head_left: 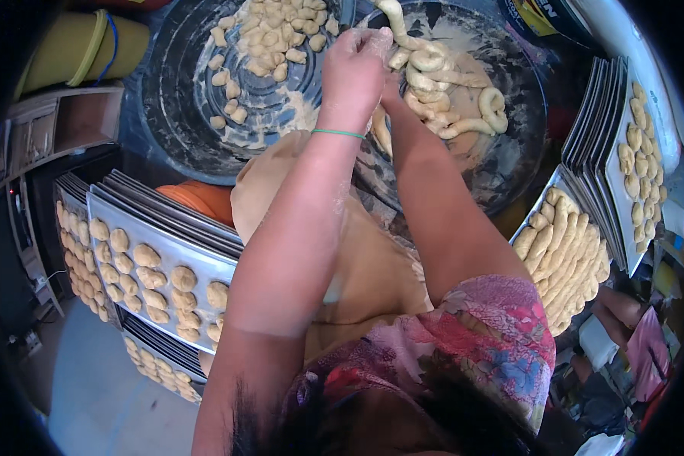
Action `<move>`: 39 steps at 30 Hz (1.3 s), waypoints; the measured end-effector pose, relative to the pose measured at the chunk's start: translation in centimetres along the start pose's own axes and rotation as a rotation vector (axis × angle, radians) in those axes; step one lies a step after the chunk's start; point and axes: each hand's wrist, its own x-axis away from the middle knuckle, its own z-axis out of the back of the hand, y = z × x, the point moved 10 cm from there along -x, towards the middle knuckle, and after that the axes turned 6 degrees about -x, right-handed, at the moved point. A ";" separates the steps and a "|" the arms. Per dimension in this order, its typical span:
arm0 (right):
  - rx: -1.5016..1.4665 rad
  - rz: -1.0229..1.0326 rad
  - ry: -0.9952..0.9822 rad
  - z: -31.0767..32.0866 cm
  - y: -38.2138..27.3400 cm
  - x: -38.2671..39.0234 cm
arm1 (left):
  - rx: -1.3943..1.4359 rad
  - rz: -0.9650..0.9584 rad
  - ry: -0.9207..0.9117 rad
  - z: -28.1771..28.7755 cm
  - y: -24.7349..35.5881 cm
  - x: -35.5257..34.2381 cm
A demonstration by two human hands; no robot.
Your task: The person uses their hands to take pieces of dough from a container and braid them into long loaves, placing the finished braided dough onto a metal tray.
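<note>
Where both hands meet: from my distant seat I see them together at the left side of the right-hand dark tub [520, 144], its inside dusted with flour.
Left hand [355, 68]: back toward my camera, fingers bent down out of sight; a dough rope [394, 20] lies just beside them, but I cannot tell whether any dough is gripped.
Right hand [391, 87]: mostly hidden behind the left, so I cannot tell whether it is open or closed.
Dough ropes [427, 80]: coiled and piled in that same tub.
Left-hand tub [171, 106]: I make out small dough pieces [272, 34] heaped and scattered in it.
Left trays [137, 228]: stacked, the facing one bearing dough balls [147, 255].
Right trays [591, 152]: also stacked; next to them lie long twisted dough strands [558, 258].
Green wristband [337, 132]: around the left wrist.
</note>
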 end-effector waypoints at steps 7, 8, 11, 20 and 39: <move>0.651 0.324 -0.502 -1.6 -2.7 11.9 | 0.055 0.035 -0.001 1.0 0.8 -0.5; 0.622 0.298 -0.617 -1.7 -2.4 13.4 | 0.041 0.023 -0.001 0.9 0.8 -0.4; 0.323 -0.235 -0.761 0.7 0.0 14.6 | 0.010 -0.023 -0.041 -0.3 1.1 0.0; -0.391 -0.110 -0.258 10.6 -15.3 11.9 | -0.022 -0.145 0.004 -1.2 3.4 1.4; 0.057 -0.210 -0.477 0.1 -2.0 16.0 | -0.082 -0.146 -0.029 -0.5 3.4 2.3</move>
